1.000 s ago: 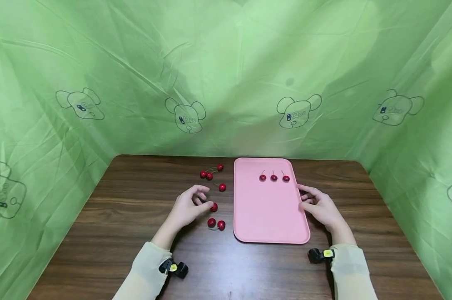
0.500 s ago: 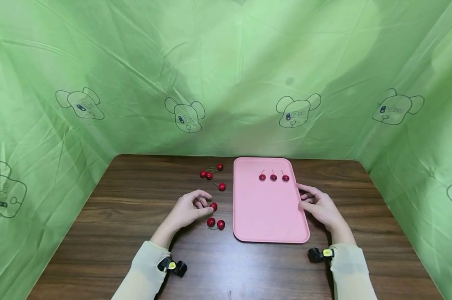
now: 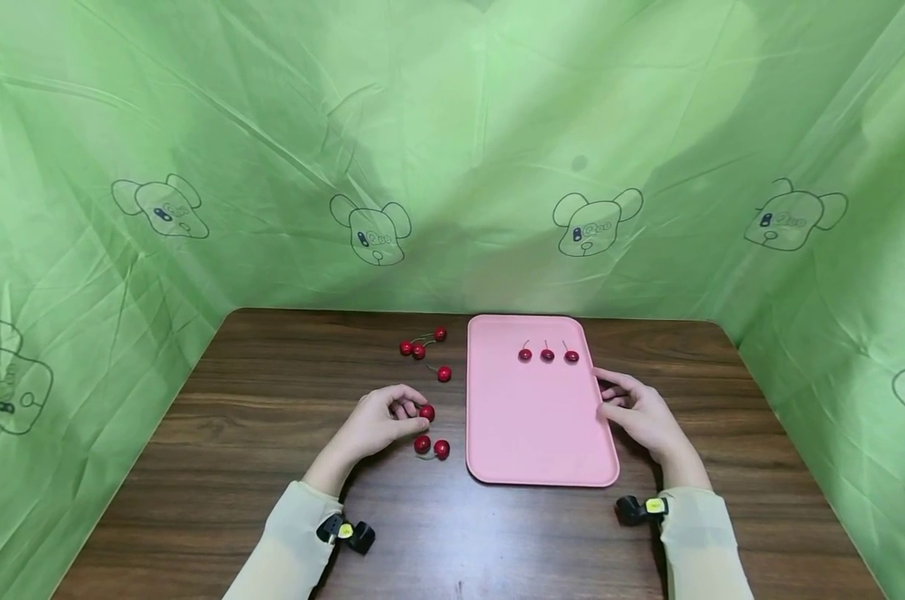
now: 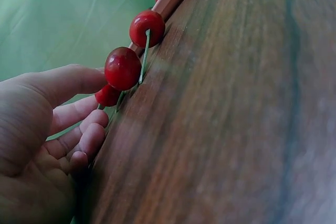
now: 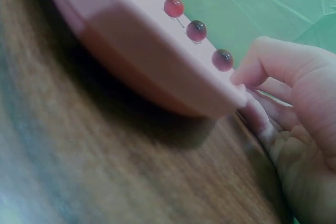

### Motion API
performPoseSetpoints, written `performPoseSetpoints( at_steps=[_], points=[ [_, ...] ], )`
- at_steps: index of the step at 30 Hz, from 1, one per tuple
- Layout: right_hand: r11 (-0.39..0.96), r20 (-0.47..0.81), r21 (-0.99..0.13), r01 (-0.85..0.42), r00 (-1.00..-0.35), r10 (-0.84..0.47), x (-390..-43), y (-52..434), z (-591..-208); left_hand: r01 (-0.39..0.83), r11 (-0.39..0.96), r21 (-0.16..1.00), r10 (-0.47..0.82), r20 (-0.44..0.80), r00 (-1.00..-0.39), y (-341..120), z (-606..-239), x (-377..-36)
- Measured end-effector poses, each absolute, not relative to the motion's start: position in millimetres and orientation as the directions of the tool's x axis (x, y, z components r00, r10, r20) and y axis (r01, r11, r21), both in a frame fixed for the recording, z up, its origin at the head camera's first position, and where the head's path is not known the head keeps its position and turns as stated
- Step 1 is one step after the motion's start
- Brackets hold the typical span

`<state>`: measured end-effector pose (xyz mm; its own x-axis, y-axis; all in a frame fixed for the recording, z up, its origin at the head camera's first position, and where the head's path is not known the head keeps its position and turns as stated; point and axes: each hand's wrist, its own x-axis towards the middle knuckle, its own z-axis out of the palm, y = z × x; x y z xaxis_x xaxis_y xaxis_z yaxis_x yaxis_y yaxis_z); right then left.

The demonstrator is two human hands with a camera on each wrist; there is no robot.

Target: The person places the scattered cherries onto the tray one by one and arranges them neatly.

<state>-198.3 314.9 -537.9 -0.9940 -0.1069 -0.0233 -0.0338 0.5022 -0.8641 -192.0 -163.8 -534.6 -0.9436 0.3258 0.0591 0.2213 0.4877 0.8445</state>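
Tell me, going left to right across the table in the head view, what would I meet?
Left hand → loose cherries → pink tray carrying three cherries → right hand at the tray's right edge.

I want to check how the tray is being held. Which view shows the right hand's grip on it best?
The right wrist view: the thumb lies on the tray rim, fingers curled below its edge. The head view shows the right hand at the tray's right edge, but small. The left wrist view shows only a sliver of tray, no right hand.
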Motion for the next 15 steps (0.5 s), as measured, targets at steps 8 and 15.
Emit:
performPoseSetpoints(
  at_steps=[8,15],
  points=[
    [0.500,-0.020,-0.865,-0.040,-0.993,-0.114,-198.6,315.6,-538.8,0.223,0.489,0.844,0.335,0.054,-0.941,-162.4,-530.8,-190.6],
    [0.502,-0.015,-0.864,-0.047,-0.993,-0.119,-199.1,314.9,-539.0,0.219,0.504,0.836,0.330,0.048,-0.943,-161.4,-530.2,-189.9]
  ],
)
